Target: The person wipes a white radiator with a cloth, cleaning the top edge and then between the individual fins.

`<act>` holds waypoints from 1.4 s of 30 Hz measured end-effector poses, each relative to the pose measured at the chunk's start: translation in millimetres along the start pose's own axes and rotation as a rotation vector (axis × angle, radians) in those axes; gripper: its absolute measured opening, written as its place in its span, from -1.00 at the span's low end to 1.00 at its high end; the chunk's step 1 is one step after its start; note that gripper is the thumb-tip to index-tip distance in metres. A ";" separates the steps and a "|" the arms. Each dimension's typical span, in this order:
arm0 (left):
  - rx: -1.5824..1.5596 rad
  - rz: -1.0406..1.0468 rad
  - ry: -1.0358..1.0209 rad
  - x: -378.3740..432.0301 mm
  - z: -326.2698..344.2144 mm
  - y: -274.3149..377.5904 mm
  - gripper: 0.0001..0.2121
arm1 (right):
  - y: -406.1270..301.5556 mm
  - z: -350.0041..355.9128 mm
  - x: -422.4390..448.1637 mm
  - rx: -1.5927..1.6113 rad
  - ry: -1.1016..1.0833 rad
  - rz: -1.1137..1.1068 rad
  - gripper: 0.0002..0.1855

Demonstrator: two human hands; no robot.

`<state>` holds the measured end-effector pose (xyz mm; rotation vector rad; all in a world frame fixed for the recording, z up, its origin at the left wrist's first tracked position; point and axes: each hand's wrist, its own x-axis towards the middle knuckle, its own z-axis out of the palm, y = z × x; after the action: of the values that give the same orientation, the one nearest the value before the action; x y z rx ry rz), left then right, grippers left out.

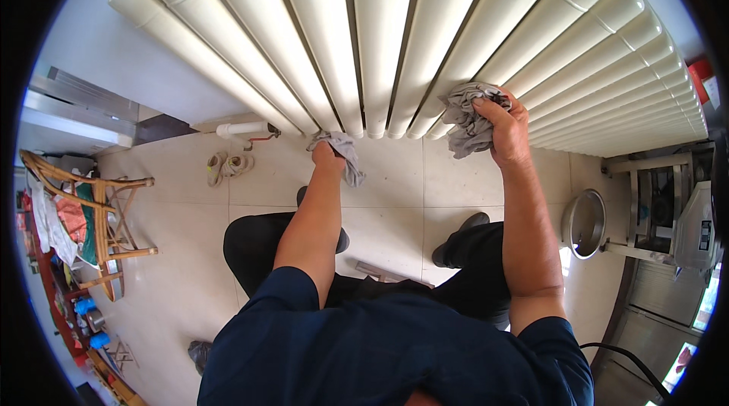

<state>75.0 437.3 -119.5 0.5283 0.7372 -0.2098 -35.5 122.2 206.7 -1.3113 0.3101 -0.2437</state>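
A cream column radiator (pixel 381 35) spans the wall before me. My left hand (pixel 328 155) holds a grey cloth (pixel 353 169) by the lower ends of the left columns; the fingers are mostly hidden by the wrist and cloth. Farther right, my right hand (pixel 506 121) grips a second, crumpled grey cloth (pixel 470 121) with the thumb on top, against the lower part of the columns. A white pipe with a red-handled valve (pixel 259 135) joins the radiator at its lower left.
A pair of shoes (pixel 228 167) lies on the tiled floor near the pipe. At the left is a bamboo chair (pixel 105 218) holding bags. A metal basin (pixel 585 223) leans by a metal stand (pixel 655 164) on the right. Beneath me shows part of a low stool (pixel 379 272).
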 end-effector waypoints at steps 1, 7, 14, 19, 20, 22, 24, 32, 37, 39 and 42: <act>-0.021 -0.023 -0.043 -8.2 16.2 -8.6 -0.71 | 3.6 -6.1 -1.1 -0.008 0.015 -0.003 -0.78; -0.173 -0.047 -0.553 -39.5 39.6 18.9 -0.69 | -0.9 0.8 -1.3 0.022 -0.024 0.018 -0.79; 0.040 0.378 -0.227 -154.6 149.9 45.2 -0.77 | 1.7 4.3 -2.4 0.067 0.000 0.041 -0.80; 0.187 0.724 -0.404 -269.5 228.0 83.6 -0.74 | 8.3 1.0 -2.5 0.121 0.022 0.093 -0.80; 0.216 0.785 -0.424 -287.8 241.2 88.7 -0.74 | 12.5 -1.5 -1.6 0.113 0.040 0.109 -0.79; 0.267 0.914 -0.596 -304.2 262.2 115.0 -0.75 | 13.2 1.3 -3.9 0.096 0.030 0.113 -0.79; 0.290 1.081 -0.717 -325.0 294.0 135.6 -0.76 | 11.7 3.7 -7.8 0.089 0.019 0.117 -0.79; 0.761 1.644 -0.623 -313.9 297.4 118.5 -0.80 | 2.6 -6.3 -7.9 0.075 0.058 0.085 -0.75; 0.770 1.449 -0.514 -247.2 227.6 53.0 -0.78 | 5.7 -4.1 -6.3 0.114 0.080 0.107 -0.75; 0.793 1.448 -0.412 -215.7 198.3 33.8 -0.78 | 2.1 -2.0 -8.1 0.093 0.069 0.114 -0.76; 0.901 1.310 -0.334 -197.2 165.7 8.5 -0.76 | 4.6 -5.4 -5.5 0.082 0.078 0.107 -0.77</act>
<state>31.4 357.2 121.5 1.6704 -0.1809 0.6248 -42.6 120.4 201.5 -1.2020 0.4312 -0.2150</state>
